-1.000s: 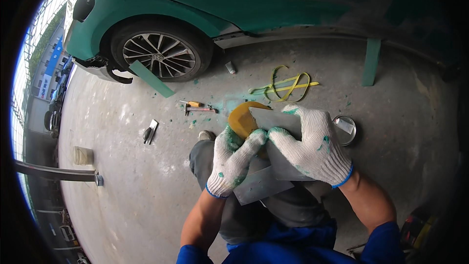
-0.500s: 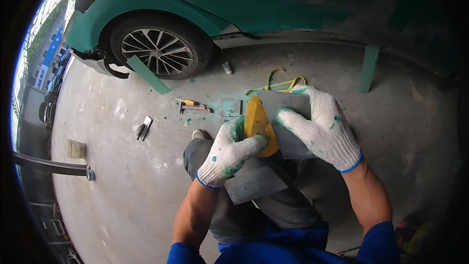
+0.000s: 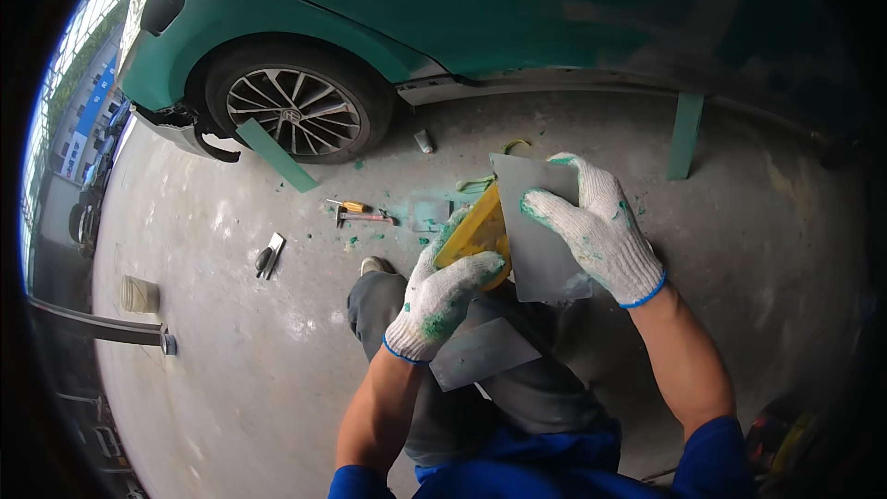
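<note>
I hold a yellow scraper, smeared and wedge-shaped in outline, in my left hand, with the thumb across its face. My right hand grips a flat grey sheet by its upper right part, thumb in front. The sheet's left edge stands right against the scraper; whether they touch, I cannot tell. Both hands wear white knitted gloves with blue cuffs and green smears. A second grey sheet lies across my legs, below the left hand.
A green-coated car with a spoked wheel stands ahead. Green strips lean at the wheel and sill. On the floor lie an orange-handled tool, a hammer-like tool, a black-handled scraper, and a tube. A bucket stands left.
The yellow scraper has turned from nearly upright to a slant, its lower part swinging left. The grey sheet in my right hand has tilted and come up close beside the scraper.
</note>
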Tool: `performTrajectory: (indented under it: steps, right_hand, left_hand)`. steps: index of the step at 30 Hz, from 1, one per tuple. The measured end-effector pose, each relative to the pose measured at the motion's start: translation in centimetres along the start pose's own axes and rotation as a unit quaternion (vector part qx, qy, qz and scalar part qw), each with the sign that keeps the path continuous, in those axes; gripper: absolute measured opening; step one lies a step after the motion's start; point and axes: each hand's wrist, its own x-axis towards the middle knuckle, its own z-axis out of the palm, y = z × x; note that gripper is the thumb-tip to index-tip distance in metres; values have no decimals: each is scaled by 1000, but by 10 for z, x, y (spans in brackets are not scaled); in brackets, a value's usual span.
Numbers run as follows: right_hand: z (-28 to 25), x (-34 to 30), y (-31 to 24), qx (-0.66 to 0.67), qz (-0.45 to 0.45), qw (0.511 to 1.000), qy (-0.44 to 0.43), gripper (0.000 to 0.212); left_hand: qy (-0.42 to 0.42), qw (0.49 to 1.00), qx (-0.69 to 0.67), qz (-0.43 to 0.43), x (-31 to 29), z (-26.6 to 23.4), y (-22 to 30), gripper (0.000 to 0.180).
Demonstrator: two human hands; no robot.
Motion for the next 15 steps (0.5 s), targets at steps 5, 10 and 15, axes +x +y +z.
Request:
performTrajectory:
  steps: [5,10,15]
  right_hand:
    - [16,3,8,77,-104,991,42,23]
    - [32,-1,24,64,-117,990,55,23]
    - [41,-21,7,-95,-136,983,84,33]
  left_hand:
    - [-4,998,-70,-3,-2,-21,-27,57]
    - [16,997,-64,40,-9,-12,-34,53]
    - [10,994,-59,87,-10,-21,-49,47]
